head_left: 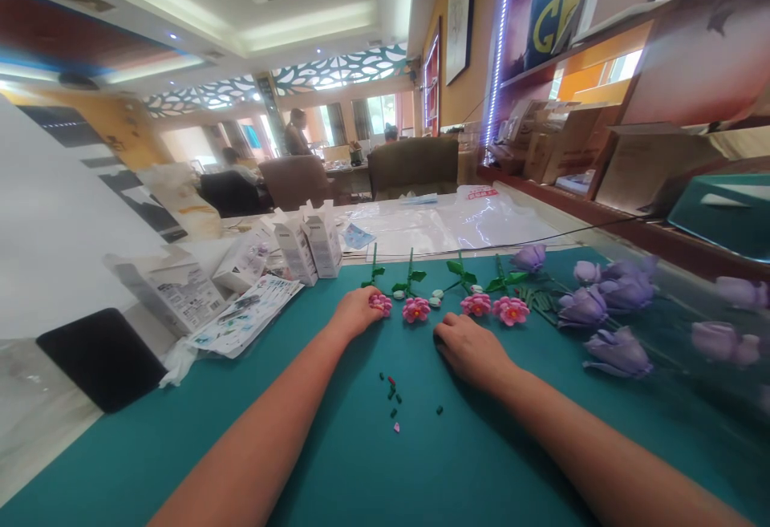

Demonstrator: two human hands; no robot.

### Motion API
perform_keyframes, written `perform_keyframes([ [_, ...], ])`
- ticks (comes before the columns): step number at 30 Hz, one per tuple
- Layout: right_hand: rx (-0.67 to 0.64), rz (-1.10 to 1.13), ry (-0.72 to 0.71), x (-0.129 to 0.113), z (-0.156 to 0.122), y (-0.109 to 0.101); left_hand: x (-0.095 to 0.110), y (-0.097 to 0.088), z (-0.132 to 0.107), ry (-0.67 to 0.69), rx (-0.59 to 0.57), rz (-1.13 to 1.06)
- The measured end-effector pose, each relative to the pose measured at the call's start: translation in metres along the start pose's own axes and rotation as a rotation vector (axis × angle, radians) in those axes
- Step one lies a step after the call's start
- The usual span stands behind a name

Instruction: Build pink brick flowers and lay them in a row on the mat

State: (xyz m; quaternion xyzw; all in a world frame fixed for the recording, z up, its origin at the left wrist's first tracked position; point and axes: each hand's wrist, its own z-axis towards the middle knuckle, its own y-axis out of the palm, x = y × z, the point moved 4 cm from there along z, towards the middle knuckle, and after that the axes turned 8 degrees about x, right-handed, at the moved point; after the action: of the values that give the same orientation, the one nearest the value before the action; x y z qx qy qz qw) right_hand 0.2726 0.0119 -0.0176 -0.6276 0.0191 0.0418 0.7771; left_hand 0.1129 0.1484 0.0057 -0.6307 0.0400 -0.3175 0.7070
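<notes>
Pink flowers (416, 310) ahead, open mat (373, 487) nearest body

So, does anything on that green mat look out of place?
Mildly: some tiny dark green pieces, a red one and a pink one lie scattered on the mat. They look stray because the pink flowers beyond them form a fairly neat row.

The flat teal mat (349, 463) before me carries pink plastic blossoms (416, 310) at twelve o'clock, pale-purple cupped flowers (619, 352) at two, tiny dark-green pieces (439, 410) nearer me.
</notes>
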Motion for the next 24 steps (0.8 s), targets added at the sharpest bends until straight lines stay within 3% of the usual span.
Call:
perform_keyframes([
  [8,0.021,-0.021,-0.005,-0.002,0.0,-0.002,-0.008,-0.011,-0.006,-0.038,-0.039,-0.025],
  [15,0.022,-0.011,-0.002,-0.003,-0.001,-0.002,-0.016,-0.009,-0.004,-0.058,-0.052,-0.102],
  [21,0.024,-0.009,-0.002,-0.002,0.0,-0.001,-0.03,-0.017,0.02,-0.156,0.045,-0.194],
  [24,0.023,-0.002,-0.004,-0.002,0.001,0.001,-0.039,-0.011,0.04,-0.212,0.031,-0.165],
])
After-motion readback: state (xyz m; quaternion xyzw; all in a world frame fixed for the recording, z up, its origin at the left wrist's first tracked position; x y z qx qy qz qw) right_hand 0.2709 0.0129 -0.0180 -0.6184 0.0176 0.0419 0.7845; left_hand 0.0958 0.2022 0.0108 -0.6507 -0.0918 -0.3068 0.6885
